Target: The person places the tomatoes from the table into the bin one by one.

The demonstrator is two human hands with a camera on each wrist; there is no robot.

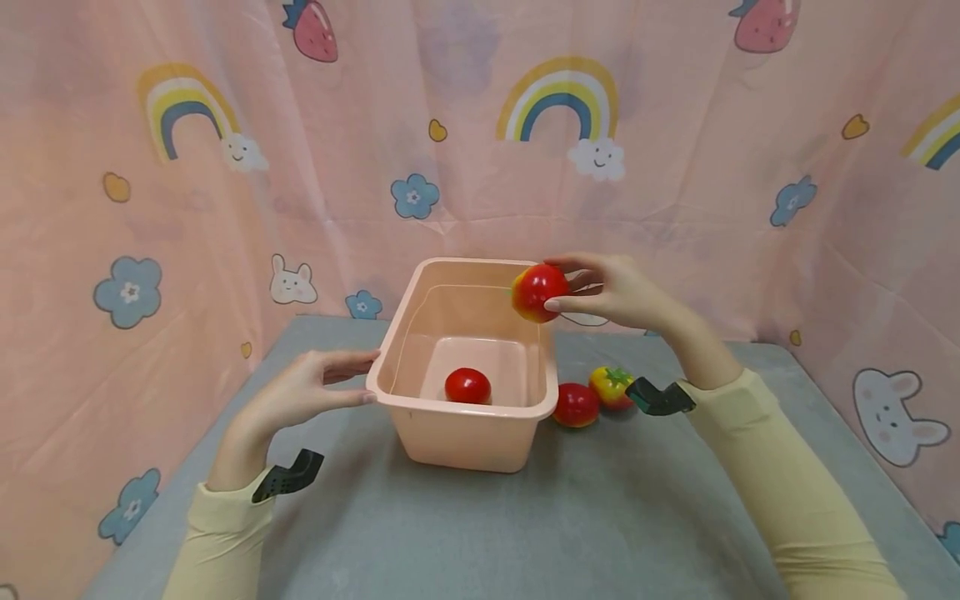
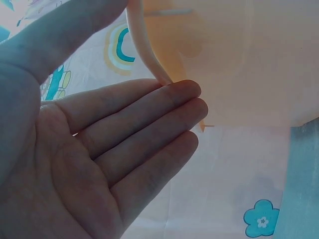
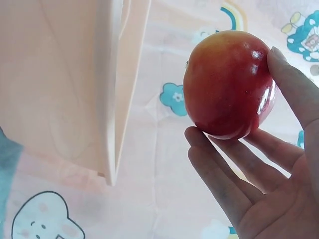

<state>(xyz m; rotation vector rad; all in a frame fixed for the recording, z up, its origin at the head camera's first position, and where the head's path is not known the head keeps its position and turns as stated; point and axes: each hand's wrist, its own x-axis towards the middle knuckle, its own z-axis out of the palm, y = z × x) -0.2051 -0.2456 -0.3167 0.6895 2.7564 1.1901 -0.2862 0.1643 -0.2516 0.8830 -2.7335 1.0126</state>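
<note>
A pink plastic bin [image 1: 465,437] stands on the table with one red tomato [image 1: 468,386] lying on its floor. My right hand [image 1: 618,292] pinches a red and yellow tomato [image 1: 540,292] between thumb and fingers, above the bin's right rim. The right wrist view shows this held tomato [image 3: 229,84] close up, apart from the bin wall [image 3: 60,84]. At the bin's left side my left hand [image 1: 303,392] touches the rim with its fingertips. Its fingers [image 2: 144,119] lie nearly straight against the bin's edge in the left wrist view.
To the right of the bin a red tomato [image 1: 576,405] and a yellow-red tomato [image 1: 612,387] with a green top sit on the grey table [image 1: 450,533]. A pink printed curtain [image 1: 480,208] hangs behind and along both sides.
</note>
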